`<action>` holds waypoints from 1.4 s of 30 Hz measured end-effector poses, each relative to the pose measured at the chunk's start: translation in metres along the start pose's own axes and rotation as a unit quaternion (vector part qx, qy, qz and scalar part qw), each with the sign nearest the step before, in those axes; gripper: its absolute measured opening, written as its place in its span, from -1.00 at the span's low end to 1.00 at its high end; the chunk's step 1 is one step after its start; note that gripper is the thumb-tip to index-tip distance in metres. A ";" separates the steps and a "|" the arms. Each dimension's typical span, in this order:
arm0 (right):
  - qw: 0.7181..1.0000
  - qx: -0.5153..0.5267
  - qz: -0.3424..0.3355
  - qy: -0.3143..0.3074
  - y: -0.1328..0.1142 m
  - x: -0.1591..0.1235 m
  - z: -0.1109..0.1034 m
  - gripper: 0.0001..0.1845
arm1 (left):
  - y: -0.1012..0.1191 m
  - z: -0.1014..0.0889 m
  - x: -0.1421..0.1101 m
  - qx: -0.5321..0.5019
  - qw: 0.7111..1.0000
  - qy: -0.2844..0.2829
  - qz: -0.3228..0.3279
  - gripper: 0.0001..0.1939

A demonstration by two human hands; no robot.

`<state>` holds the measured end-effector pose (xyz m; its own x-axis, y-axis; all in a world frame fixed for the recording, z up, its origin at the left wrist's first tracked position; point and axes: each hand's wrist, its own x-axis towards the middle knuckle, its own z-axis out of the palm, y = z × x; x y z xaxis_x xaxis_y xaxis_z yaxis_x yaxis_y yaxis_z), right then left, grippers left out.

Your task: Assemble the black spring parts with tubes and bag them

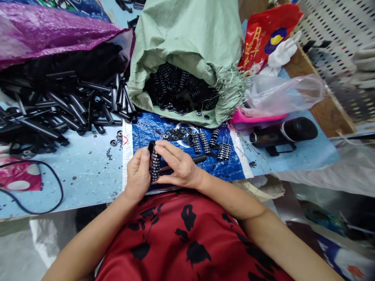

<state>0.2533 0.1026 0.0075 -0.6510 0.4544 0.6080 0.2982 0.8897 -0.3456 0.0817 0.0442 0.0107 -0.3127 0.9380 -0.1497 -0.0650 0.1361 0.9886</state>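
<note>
My left hand (138, 173) is closed around a long black casing (151, 147), its thumb lying along the top. A row of black dial rings with white characters (156, 166) stands against the casing, between my two hands. With fingertips at the row's upper end and thumb near its lower end, my right hand (180, 166) grips it. Under the right hand lies a rod with a black handle (199, 159), partly hidden. Several more rows of dial rings (205, 142) rest on the blue plastic sheet (212, 168), beside loose black discs (177, 134).
A pale green woven sack (187, 31) full of dial rings opens toward me. Black casings (73, 107) spill from a purple bag (58, 29) at left. At right are a black flask (299, 129), a clear plastic bag (287, 93) and a red packet (268, 37). A black cord (60, 183) loops at left.
</note>
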 end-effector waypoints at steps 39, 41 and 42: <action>0.990 0.021 0.076 -0.118 -0.021 -0.005 0.004 -0.54 | -0.014 -0.092 0.069 0.314 0.924 -0.208 -0.058 -0.55; 0.985 0.024 0.056 -0.159 -0.027 -0.008 0.009 -0.57 | -0.013 -0.085 0.072 0.330 0.916 -0.221 -0.057 -0.55; 0.982 0.020 0.060 -0.181 -0.028 -0.009 0.010 -0.58 | -0.011 -0.082 0.073 0.341 0.912 -0.222 -0.052 -0.57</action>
<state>0.2443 0.0731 0.0043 -0.8201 0.5043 0.2705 0.3650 0.8250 -0.4314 -0.0181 0.0848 -0.0130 0.0859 0.9247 -0.3710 0.5790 0.2567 0.7739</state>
